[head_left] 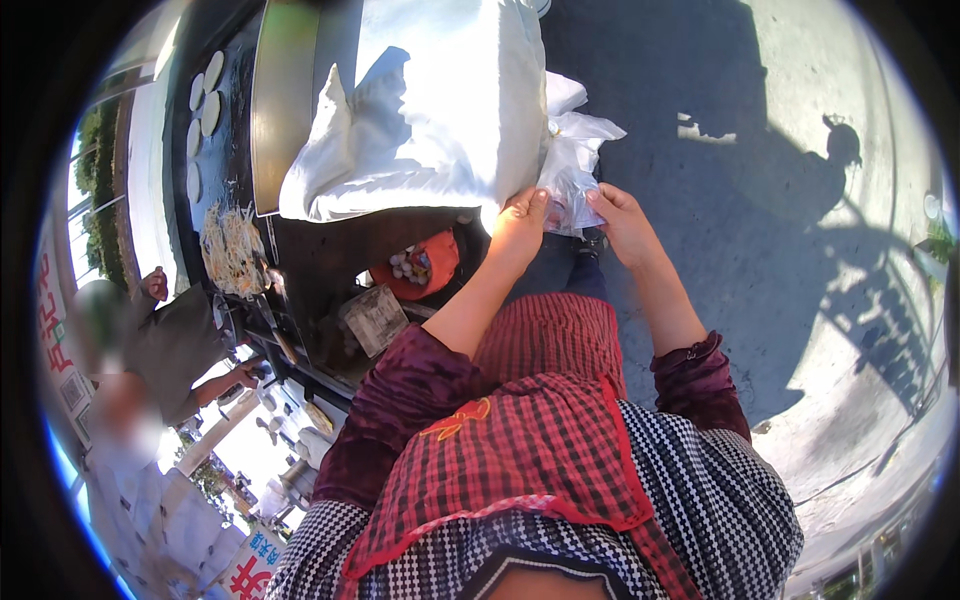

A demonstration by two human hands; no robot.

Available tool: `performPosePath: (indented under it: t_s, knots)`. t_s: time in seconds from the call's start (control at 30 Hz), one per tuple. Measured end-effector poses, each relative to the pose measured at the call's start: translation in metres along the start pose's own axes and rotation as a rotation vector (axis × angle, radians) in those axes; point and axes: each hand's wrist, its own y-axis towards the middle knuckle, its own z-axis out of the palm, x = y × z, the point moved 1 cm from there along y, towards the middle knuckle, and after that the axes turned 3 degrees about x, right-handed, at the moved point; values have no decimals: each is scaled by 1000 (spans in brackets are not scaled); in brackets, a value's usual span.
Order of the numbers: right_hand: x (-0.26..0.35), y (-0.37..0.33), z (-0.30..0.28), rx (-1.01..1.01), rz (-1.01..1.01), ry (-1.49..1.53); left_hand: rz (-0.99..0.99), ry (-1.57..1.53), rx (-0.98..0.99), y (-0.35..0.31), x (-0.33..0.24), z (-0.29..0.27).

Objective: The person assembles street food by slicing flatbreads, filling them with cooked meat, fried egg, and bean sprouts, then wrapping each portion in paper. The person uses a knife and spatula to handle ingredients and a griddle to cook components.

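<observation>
My left hand [520,218] pinches the lower left side of a clear plastic bag [570,178]. On the bag's other side, the thumb and fingers of my right hand [618,216] are closed on its edge. More white plastic bags [580,124] hang just beyond it, along the side of a large white cloth [445,120]. This cloth drapes over something whose shape it hides, and its edge comes close to my left hand. Whether anything lies inside the clear bag, I cannot tell.
A dark griddle [222,165] at the left carries pale flat rounds [210,112] and a heap of shredded food [232,250]. Under the cloth's edge stand a red container [435,262] with pale round things and a worn box [374,318]. Another person [165,350] stands across the griddle.
</observation>
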Motion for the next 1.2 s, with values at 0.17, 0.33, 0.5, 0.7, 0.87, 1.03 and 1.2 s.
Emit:
performPosePath:
  t_s: [0.17, 0.33, 0.5, 0.7, 0.87, 1.03, 1.2]
  knots:
    - [-101, -35, -250, -847, 77, -371, 295, 1076, 69, -38, 92, -70]
    - [34, -108, -151, -522, -398, -639, -18, 764, -334, -131, 157, -182]
    - [18, -119, 136, 413, -139, -788, 147, 551, -733, -227, 110, -223]
    - [-170, -133, 337, 830, 207, -453, 705, 867, -799, -362, 122, -233]
    - [-322, -165, 445, 873, 87, -534, 799, 834, -807, -464, 206, -279]
    - [-356, -238, 541, 1137, 290, -595, 693, 316, -664, -584, 239, -353]
    - [-356, -263, 579, 1358, 320, -735, 787, 110, -734, -631, 267, -437]
